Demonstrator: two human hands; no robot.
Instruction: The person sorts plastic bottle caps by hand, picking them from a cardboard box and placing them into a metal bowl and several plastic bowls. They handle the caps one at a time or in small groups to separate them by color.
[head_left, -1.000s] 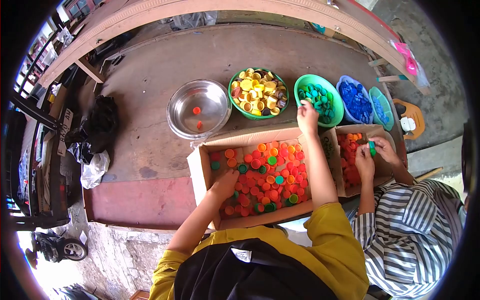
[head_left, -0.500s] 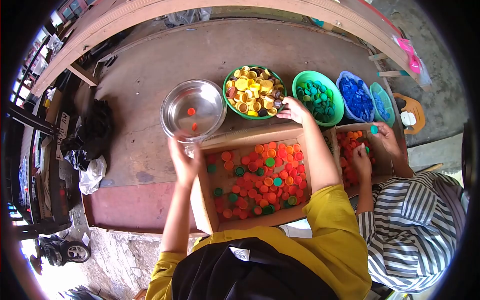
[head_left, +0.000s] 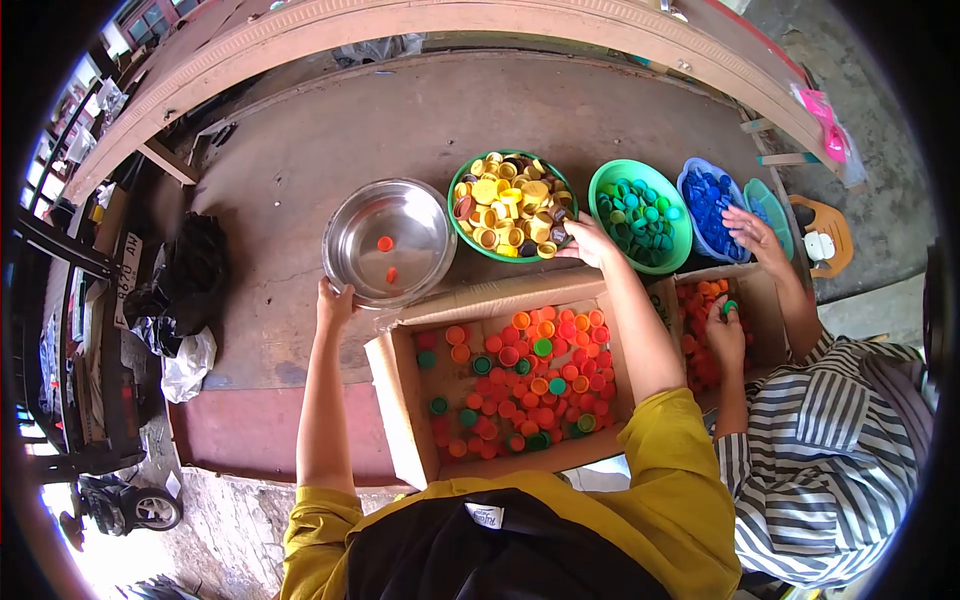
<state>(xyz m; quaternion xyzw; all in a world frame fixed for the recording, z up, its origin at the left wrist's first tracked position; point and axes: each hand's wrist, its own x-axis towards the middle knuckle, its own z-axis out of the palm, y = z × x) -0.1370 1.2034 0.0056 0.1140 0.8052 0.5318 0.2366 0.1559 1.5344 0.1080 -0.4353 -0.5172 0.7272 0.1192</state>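
Right hand (head_left: 592, 240) half-open beyond the box (head_left: 390, 410), I touch the near rim of the bowl (head_left: 410, 225) with my left hand (head_left: 337, 303), its grip narrow; my right fingertips touch the basket (head_left: 512, 261). Yellow caps (head_left: 487, 190) fill it.

- On the brown wooden desk (head_left: 290, 150), a round silver metal bowl (head_left: 350, 235) is standing left of a round green plastic basket (head_left: 454, 192) of yellow and brown caps (head_left: 510, 195).
- Two orange caps (head_left: 385, 243) are lying inside the bowl.
- Rightward, a light-green plastic basin (head_left: 684, 238), a periwinkle plastic basket (head_left: 737, 257) and a teal plastic basket (head_left: 784, 225) are following.
- Before them, a rectangular brown cardboard box (head_left: 400, 350) is holding red, orange and green caps (head_left: 540, 385).
- A smaller brown cardboard box (head_left: 765, 295) is adjoining its right.
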